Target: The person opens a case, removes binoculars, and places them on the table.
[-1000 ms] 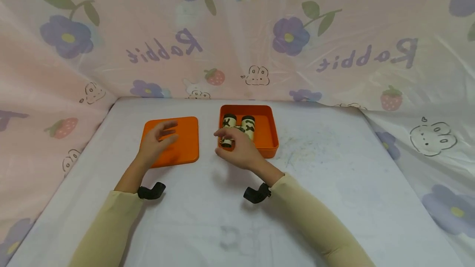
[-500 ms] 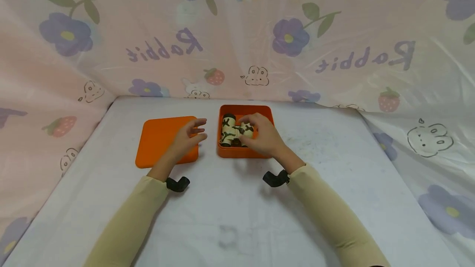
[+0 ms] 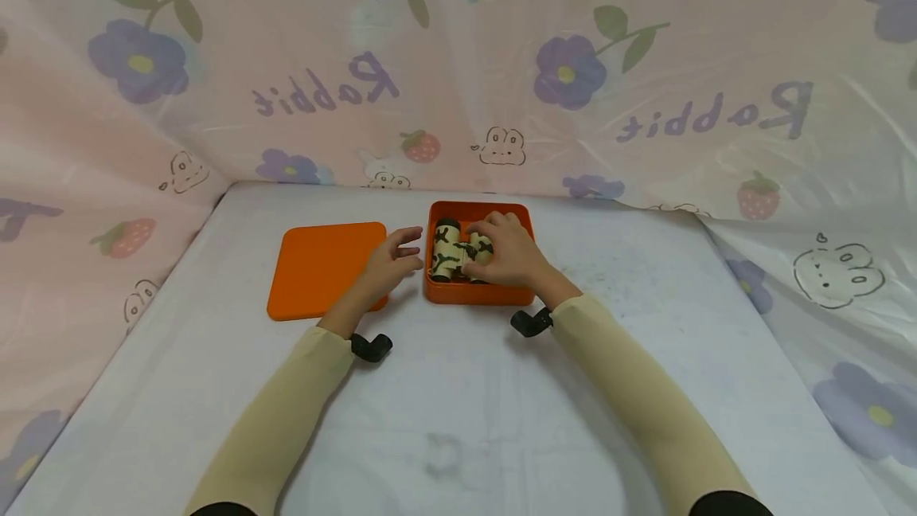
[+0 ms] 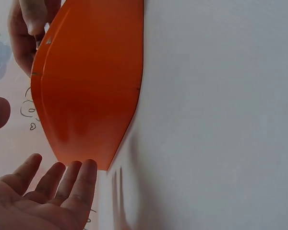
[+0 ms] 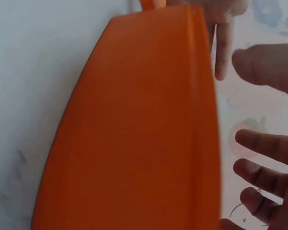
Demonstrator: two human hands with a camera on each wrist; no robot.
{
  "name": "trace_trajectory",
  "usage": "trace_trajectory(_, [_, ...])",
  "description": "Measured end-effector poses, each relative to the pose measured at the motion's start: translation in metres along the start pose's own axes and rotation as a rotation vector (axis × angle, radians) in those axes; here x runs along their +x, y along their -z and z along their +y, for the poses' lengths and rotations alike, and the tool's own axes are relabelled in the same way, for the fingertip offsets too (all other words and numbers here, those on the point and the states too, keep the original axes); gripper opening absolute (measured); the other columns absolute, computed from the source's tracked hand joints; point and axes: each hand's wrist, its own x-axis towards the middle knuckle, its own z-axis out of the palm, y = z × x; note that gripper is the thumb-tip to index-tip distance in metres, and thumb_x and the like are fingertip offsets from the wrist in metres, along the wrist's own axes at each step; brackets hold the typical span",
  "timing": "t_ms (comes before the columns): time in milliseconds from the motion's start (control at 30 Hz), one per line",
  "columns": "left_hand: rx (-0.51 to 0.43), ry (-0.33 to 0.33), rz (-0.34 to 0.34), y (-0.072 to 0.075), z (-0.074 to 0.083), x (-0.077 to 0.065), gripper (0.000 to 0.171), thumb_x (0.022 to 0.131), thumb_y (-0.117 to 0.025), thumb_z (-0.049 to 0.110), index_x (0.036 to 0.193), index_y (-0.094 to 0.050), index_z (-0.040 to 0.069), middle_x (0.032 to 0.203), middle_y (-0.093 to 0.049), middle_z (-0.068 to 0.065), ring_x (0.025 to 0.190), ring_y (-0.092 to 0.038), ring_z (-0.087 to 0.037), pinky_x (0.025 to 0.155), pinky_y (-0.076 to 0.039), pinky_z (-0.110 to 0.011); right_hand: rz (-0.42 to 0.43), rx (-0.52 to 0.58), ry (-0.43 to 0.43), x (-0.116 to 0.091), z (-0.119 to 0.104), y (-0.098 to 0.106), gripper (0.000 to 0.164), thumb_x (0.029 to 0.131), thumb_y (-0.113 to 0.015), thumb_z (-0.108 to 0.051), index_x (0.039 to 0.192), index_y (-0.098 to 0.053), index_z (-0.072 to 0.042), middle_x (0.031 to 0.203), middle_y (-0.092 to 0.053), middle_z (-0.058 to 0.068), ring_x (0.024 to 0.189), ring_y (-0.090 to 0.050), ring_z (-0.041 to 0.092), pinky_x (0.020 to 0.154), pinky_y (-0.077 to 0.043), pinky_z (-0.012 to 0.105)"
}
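Camouflage-patterned binoculars (image 3: pixel 446 249) lie in an orange box (image 3: pixel 480 295), towards its left side. My right hand (image 3: pixel 517 255) is over the box, its thumb and fingers spread above the right barrel and partly hiding it. In the right wrist view, the fingertips of the right hand (image 5: pixel 266 167) stay apart, just above the box rim; contact with the binoculars cannot be made out. Beside the box's left wall, my left hand (image 3: pixel 390 267) is held with loose, spread fingers and nothing in them. The left wrist view has those fingers (image 4: pixel 79 187) close to the box wall.
An orange lid (image 3: pixel 322 271) lies flat on the white table cover (image 3: pixel 458 404), left of the box and partly under my left hand. A patterned curtain (image 3: pixel 458 62) hangs behind and at both sides. Black wrist cameras (image 3: pixel 371 348) sit on both wrists.
My right hand has moved right, from the left barrel of the binoculars to the right one. My left hand has travelled right, from above the lid to the box's left side.
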Motion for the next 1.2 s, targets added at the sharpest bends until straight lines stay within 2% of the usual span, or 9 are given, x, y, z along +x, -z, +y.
trace_trajectory(267, [-0.007, 0.049, 0.001, -0.006, -0.010, 0.007, 0.061, 0.089, -0.058, 0.011, 0.147, -0.039, 0.016, 0.151, -0.040, -0.005, 0.133, -0.044, -0.029, 0.105, -0.044, -0.049, -0.062, -0.074, -0.014, 0.010, 0.010, -0.010, 0.069, 0.071, -0.076, -0.054, 0.127, -0.062, -0.015, 0.113, -0.052, 0.007, 0.096, -0.039, 0.025, 0.079, -0.040, 0.038])
trace_trajectory(500, [-0.042, 0.042, -0.014, -0.009, -0.013, 0.008, 0.065, 0.088, -0.059, 0.008, 0.149, -0.037, 0.017, 0.154, -0.036, -0.006, 0.136, -0.041, -0.031, 0.108, -0.041, -0.050, -0.071, -0.124, -0.008, 0.014, 0.014, -0.017, 0.070, 0.070, -0.076, -0.058, 0.125, -0.063, -0.018, 0.111, -0.050, 0.006, 0.096, -0.038, 0.024, 0.078, -0.038, 0.036])
trace_trajectory(833, [-0.087, 0.030, -0.047, -0.012, -0.016, 0.014, 0.067, 0.090, -0.057, 0.004, 0.151, -0.033, 0.018, 0.155, -0.033, -0.011, 0.136, -0.042, -0.033, 0.108, -0.041, -0.051, -0.077, -0.132, -0.026, 0.018, 0.017, -0.024, 0.067, 0.070, -0.075, -0.060, 0.123, -0.065, -0.019, 0.108, -0.049, 0.005, 0.094, -0.038, 0.022, 0.077, -0.036, 0.036])
trace_trajectory(967, [-0.102, 0.041, -0.065, -0.012, -0.011, 0.012, 0.068, 0.090, -0.056, 0.002, 0.152, -0.030, 0.014, 0.156, -0.030, -0.014, 0.137, -0.041, -0.035, 0.108, -0.040, -0.052, -0.080, -0.136, -0.036, 0.018, 0.017, -0.024, 0.067, 0.070, -0.076, -0.060, 0.122, -0.066, -0.019, 0.108, -0.048, 0.005, 0.093, -0.037, 0.022, 0.078, -0.035, 0.036])
trace_trajectory(1200, [-0.102, 0.054, -0.070, -0.011, 0.011, 0.000, 0.068, 0.089, -0.055, -0.001, 0.152, -0.029, 0.010, 0.156, -0.029, -0.016, 0.137, -0.040, -0.036, 0.107, -0.041, -0.051, -0.101, -0.139, -0.046, 0.019, 0.015, -0.023, 0.067, 0.070, -0.077, -0.059, 0.122, -0.066, -0.019, 0.107, -0.048, 0.004, 0.095, -0.037, 0.022, 0.079, -0.035, 0.036])
